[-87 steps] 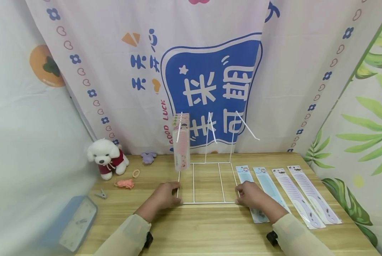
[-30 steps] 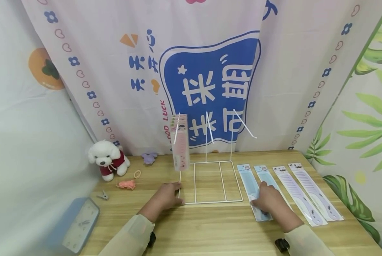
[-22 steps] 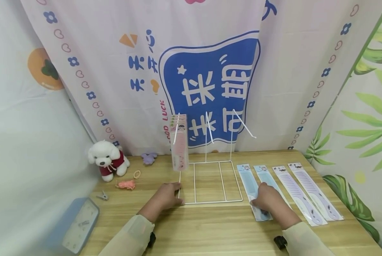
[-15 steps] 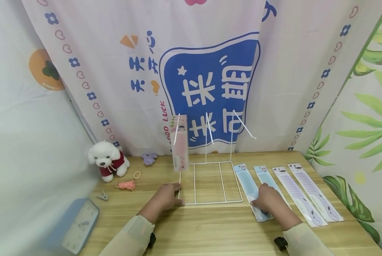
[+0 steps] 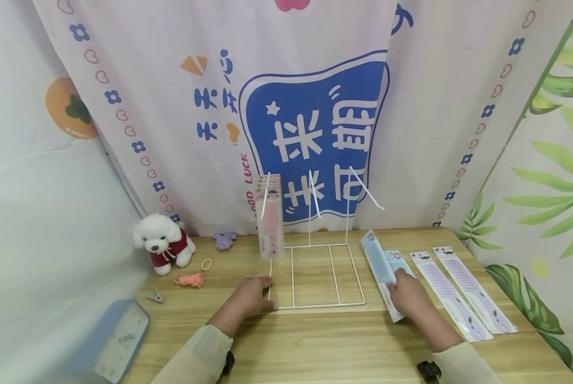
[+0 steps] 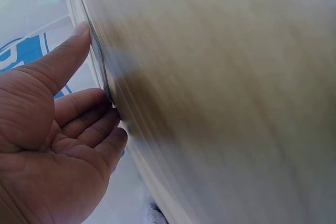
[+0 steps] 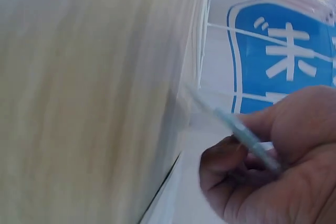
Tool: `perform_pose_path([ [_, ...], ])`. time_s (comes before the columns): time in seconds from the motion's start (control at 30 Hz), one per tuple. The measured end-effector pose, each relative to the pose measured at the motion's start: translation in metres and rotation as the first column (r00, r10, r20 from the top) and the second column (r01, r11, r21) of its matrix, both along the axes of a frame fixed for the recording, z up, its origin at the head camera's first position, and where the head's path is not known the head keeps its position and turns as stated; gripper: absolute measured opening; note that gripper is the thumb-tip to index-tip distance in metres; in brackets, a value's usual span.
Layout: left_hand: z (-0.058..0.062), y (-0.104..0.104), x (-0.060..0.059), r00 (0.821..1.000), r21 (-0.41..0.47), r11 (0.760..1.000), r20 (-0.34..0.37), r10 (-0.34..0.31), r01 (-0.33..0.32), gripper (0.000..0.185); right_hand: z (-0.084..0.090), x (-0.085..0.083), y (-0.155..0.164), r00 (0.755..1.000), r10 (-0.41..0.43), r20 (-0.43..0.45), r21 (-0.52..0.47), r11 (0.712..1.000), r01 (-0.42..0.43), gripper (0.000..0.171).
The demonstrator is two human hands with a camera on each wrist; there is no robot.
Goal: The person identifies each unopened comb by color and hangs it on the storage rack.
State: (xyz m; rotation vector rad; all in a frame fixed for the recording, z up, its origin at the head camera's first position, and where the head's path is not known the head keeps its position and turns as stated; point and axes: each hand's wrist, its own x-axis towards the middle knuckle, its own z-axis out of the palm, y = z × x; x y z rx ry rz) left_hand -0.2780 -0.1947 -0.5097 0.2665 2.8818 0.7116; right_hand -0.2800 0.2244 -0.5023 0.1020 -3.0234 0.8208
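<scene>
While the wooden bench point(image 5: 315, 341) carries everything, the white wire rack point(image 5: 315, 277) stands at its middle, pink packaged combs point(image 5: 270, 224) already hanging on its left hook and the other two hooks bare. The left hand point(image 5: 250, 298) rests on the rack's near left corner, fingers point(image 6: 86, 111) laid loosely against the wire. The right hand point(image 5: 408, 296) pinches the lower end of a blue packaged comb point(image 5: 380, 264), tilting it up off the bench just right of the rack. The lift looks to be the step in hand. The next move probably calls for threading the card's top hole onto a free hook while the rack is steadied.
</scene>
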Motion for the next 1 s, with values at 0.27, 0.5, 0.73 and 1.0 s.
perform_pose_path([
  [0.27, 0.002, 0.001, 0.001, 1.0, 0.008, 1.0, 0.007, 0.008, -0.008, 0.072, 0.005, -0.008, 0.024, 0.991, -0.137, 0.002, -0.302, 0.944, 0.131, 0.043],
  [0.5, 0.001, 0.0, 0.001, 1.0, 0.007, 1.0, 0.002, 0.003, -0.003, 0.072, 0.001, -0.012, 0.041, 0.984, -0.118, 0.134, -0.655, 0.735, 0.178, 0.04],
  [0.73, -0.001, 0.001, 0.001, 1.0, 0.006, 1.0, -0.006, 0.001, -0.001, 0.071, -0.006, -0.007, 0.045, 0.998, 0.054, -0.016, -0.963, 0.269, -0.03, 0.018],
  [1.0, 0.001, 0.001, 0.002, 1.0, 0.013, 1.0, -0.002, 0.002, -0.002, 0.071, -0.009, -0.002, 0.042, 0.85, 0.368, -0.378, -0.926, -0.128, -0.356, 0.052],
])
